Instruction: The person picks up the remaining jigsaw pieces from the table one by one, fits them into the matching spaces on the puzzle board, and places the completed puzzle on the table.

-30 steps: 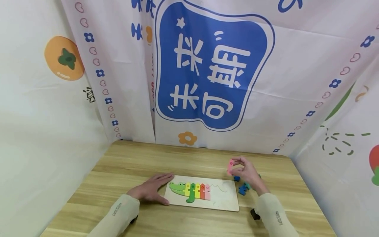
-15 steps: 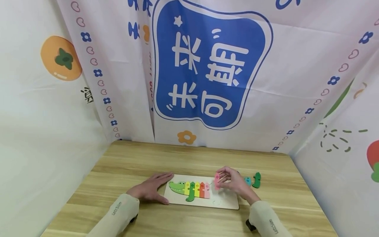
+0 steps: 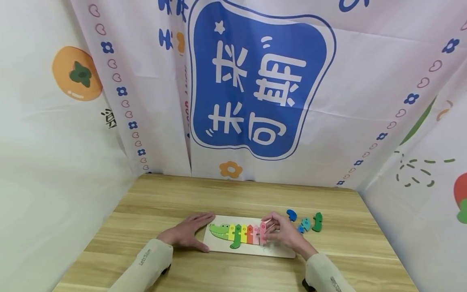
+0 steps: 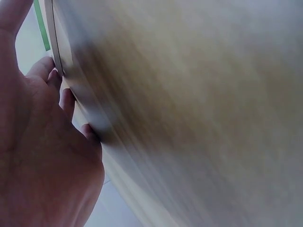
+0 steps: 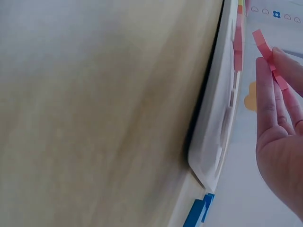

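Note:
A pale wooden puzzle board (image 3: 251, 252) bears a crocodile: a green head (image 3: 219, 230), then yellow, green, yellow, red and light pink pieces in a row. My left hand (image 3: 186, 233) rests at the board's left end, thumb and fingers spread along its edge. Between thumb and fingers, my right hand (image 3: 284, 232) pinches a darker pink puzzle piece (image 3: 263, 231) beside the light pink one. In the right wrist view this pink piece (image 5: 269, 57) shows edge-on, above the board (image 5: 215, 118). The left wrist view has the left hand's fingers (image 4: 68, 104) at the table.
Loose puzzle pieces lie behind and right of the board: a dark blue one (image 3: 291, 215), a light blue one (image 3: 305, 223) and a green one (image 3: 318, 222). White printed cloth (image 3: 164, 134) hangs behind the wooden table (image 3: 204, 194) and at both sides.
The right hand has carried the pink piece leftward and down, from beyond the board's back right corner to the end of the row. The left hand has stayed at the board's left end.

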{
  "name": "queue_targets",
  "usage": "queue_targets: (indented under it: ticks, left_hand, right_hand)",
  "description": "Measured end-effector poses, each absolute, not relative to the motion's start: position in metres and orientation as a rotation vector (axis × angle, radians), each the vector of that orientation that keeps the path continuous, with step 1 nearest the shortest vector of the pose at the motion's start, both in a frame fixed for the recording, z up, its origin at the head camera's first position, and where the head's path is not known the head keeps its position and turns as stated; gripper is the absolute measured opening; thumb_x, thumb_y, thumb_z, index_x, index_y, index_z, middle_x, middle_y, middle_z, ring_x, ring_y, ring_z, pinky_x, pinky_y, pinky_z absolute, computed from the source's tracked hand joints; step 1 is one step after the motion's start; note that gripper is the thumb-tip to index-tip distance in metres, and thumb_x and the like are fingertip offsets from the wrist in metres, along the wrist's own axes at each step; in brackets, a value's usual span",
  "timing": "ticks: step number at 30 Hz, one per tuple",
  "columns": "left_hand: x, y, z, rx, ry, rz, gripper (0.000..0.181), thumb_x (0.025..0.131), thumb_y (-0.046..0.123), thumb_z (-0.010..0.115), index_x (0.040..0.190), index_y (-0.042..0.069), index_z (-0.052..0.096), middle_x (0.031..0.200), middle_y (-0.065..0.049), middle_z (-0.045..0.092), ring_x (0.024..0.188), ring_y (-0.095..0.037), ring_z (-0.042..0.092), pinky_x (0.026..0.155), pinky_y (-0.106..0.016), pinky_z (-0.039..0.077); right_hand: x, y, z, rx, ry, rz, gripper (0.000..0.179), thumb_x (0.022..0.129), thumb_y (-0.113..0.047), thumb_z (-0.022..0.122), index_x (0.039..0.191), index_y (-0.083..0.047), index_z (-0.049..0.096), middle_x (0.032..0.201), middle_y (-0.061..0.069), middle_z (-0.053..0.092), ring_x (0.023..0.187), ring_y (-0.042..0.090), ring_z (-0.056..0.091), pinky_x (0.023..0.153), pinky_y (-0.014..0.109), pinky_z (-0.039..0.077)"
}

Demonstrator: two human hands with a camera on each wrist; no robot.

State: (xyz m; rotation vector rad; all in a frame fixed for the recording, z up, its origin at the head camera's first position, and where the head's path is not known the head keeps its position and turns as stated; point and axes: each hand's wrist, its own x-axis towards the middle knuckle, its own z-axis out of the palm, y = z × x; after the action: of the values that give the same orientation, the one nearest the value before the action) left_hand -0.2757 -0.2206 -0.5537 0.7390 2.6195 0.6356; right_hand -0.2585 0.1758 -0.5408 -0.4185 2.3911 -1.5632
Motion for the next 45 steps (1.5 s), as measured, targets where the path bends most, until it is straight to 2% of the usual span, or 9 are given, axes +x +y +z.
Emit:
queue_targets:
  ticks: [5, 13, 19, 27, 45]
  left_hand:
    - [-0.276, -0.22, -0.556, 0.751, 2.623, 0.632, 0.111, 0.078, 0.065, 0.082, 0.166, 0.027, 0.027, 0.173, -0.001, 0.022, 0.158, -0.037, 0.018, 0.121, -0.068, 0.024]
    - [-0.277, -0.219, -0.556, 0.746, 2.627, 0.634, 0.11, 0.077, 0.066, 0.082, 0.165, 0.028, 0.028, 0.173, 0.0, 0.023, 0.158, -0.037, 0.019, 0.121, -0.068, 0.025]
    - [-0.277, -0.22, -0.555, 0.748, 2.636, 0.622, 0.111, 0.077, 0.068, 0.081, 0.165, 0.028, 0.028, 0.173, 0.001, 0.023, 0.158, -0.038, 0.019, 0.121, -0.067, 0.024]
    - [-0.276, -0.22, -0.556, 0.754, 2.627, 0.636, 0.112, 0.077, 0.066, 0.082, 0.166, 0.025, 0.027, 0.173, 0.001, 0.023, 0.158, -0.037, 0.019, 0.121, -0.067, 0.024]
    - [-0.277, -0.221, -0.558, 0.74, 2.626, 0.642, 0.111, 0.077, 0.067, 0.081, 0.166, 0.029, 0.027, 0.173, 0.002, 0.022, 0.159, -0.037, 0.018, 0.121, -0.068, 0.024]
  right_hand:
    - [-0.257, 0.175, -0.546, -0.417, 2.362, -1.56, 0.046, 0.084, 0.0, 0.083, 0.124, -0.005, 0.063, 0.107, 0.011, 0.068, 0.088, 0.019, 0.071, 0.073, 0.03, 0.059]
    - [-0.255, 0.174, -0.55, -0.359, 2.373, -1.542, 0.044, 0.085, -0.004, 0.084, 0.124, -0.006, 0.062, 0.106, 0.011, 0.068, 0.086, 0.019, 0.072, 0.065, 0.032, 0.056]
    - [-0.258, 0.173, -0.55, -0.367, 2.365, -1.539, 0.046, 0.085, -0.003, 0.084, 0.125, -0.005, 0.062, 0.106, 0.012, 0.068, 0.086, 0.02, 0.071, 0.069, 0.033, 0.056]
    - [-0.261, 0.173, -0.552, -0.344, 2.443, -1.469, 0.046, 0.082, -0.007, 0.088, 0.121, -0.006, 0.065, 0.105, 0.009, 0.067, 0.087, 0.018, 0.067, 0.071, 0.03, 0.056]
    - [-0.263, 0.168, -0.556, -0.411, 2.585, -1.31, 0.046, 0.076, -0.01, 0.092, 0.117, -0.006, 0.073, 0.097, 0.005, 0.064, 0.082, 0.017, 0.061, 0.068, 0.023, 0.055]
